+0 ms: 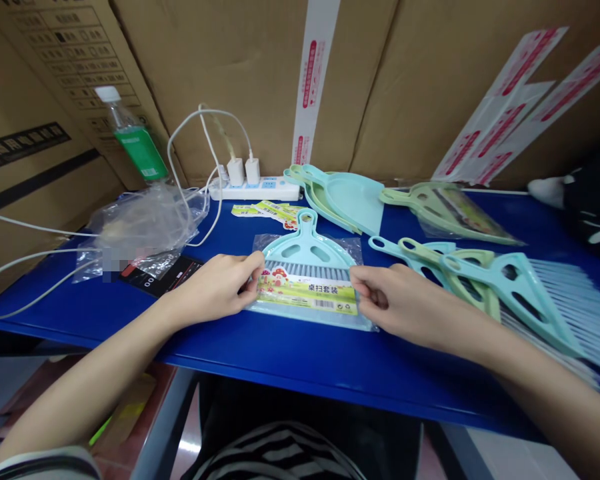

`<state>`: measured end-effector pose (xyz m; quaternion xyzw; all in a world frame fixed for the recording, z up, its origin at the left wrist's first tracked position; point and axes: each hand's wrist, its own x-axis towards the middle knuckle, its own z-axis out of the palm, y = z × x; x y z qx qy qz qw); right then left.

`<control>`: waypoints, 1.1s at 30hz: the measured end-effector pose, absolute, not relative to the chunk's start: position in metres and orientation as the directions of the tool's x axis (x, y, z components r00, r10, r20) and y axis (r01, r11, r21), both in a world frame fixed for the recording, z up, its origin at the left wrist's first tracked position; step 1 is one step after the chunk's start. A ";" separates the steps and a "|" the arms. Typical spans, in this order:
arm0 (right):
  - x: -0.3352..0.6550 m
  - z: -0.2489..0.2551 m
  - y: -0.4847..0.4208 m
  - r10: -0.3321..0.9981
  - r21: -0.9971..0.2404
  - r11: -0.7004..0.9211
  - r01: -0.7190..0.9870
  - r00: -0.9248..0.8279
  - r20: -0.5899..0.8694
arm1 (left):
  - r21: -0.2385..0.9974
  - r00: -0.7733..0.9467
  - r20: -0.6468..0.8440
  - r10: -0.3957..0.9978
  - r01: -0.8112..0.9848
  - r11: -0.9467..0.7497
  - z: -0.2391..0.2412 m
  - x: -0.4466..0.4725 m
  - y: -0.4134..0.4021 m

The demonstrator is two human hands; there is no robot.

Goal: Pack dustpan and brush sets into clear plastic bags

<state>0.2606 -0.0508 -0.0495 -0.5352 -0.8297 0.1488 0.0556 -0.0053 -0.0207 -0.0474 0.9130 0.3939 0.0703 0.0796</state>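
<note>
In front of me on the blue table lies a light blue dustpan and brush set [307, 250] inside a clear plastic bag, its handle pointing away from me. A printed card [310, 290] with mushrooms on it lies across the brush bristles. My left hand [230, 283] pinches the left edge of the bag, fingers closed. At the opposite edge, my right hand [387, 293] is closed on the bag in the same way. Loose blue and green brushes [515, 287] lie just right of my right hand.
Stacked dustpans [353, 197] and a bagged green set [455, 207] lie at the back. More printed cards [270, 210] lie by a white power strip [280, 189] with cables. To the left are crumpled clear bags [140, 223], a phone [163, 275] and a bottle [140, 143]. Cardboard boxes [250, 73] stand behind.
</note>
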 end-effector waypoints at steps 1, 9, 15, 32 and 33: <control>0.260 -0.049 -0.051 0.907 -0.299 0.376 0.877 -0.415 -0.075 | 0.192 0.679 0.058 0.732 0.712 -0.676 -0.047 -0.005 -0.021; 0.262 -0.046 -0.048 0.906 -0.332 0.366 0.869 -0.415 -0.087 | 0.027 0.657 0.007 0.754 0.753 -0.657 -0.045 -0.002 -0.022; 0.267 -0.044 -0.045 0.895 -0.359 0.406 0.841 -0.444 -0.028 | -0.065 0.668 0.057 0.742 0.744 -0.665 -0.046 -0.003 -0.022; 0.258 -0.061 -0.043 0.604 -0.226 0.794 0.564 -0.773 0.193 | -0.133 0.892 0.013 0.451 0.449 -0.884 -0.055 0.001 -0.022; 0.258 -0.061 -0.042 0.605 -0.216 0.794 0.568 -0.771 0.197 | -0.141 0.892 0.009 0.453 0.449 -0.882 -0.055 0.002 -0.022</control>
